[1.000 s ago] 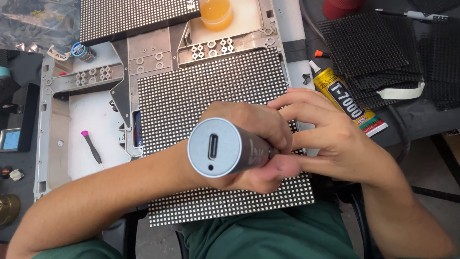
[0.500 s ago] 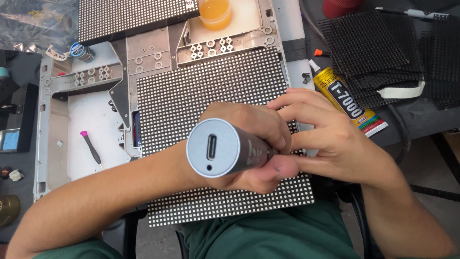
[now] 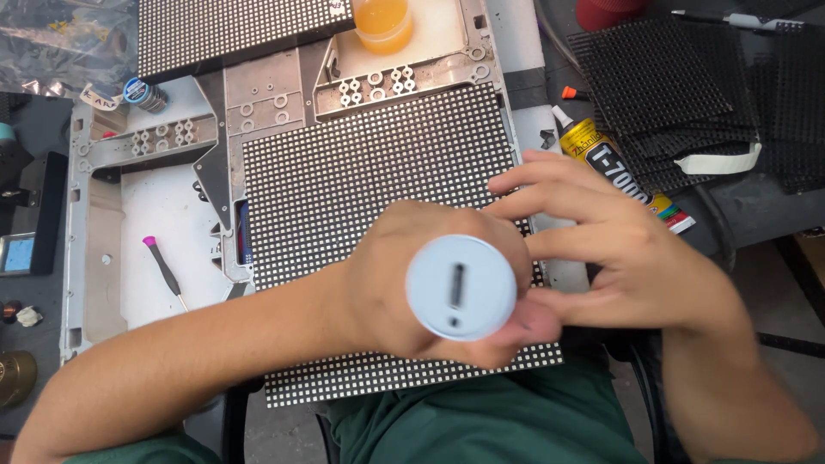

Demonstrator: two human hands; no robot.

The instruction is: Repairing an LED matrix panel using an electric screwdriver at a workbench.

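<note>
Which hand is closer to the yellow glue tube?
The right hand. Its fingers spread just below and left of the yellow glue tube, almost reaching it. The left hand is farther left, wrapped around a round grey tool over the dotted panel.

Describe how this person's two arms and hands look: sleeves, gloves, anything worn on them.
Both forearms are bare as far as the picture shows; no sleeve comes into view. The left hand and the right hand wear no gloves, and no ring, watch or bracelet shows on either, though the right hand is blurred. The only clothing seen is dark green cloth at the bottom edge, below the arms.
</note>
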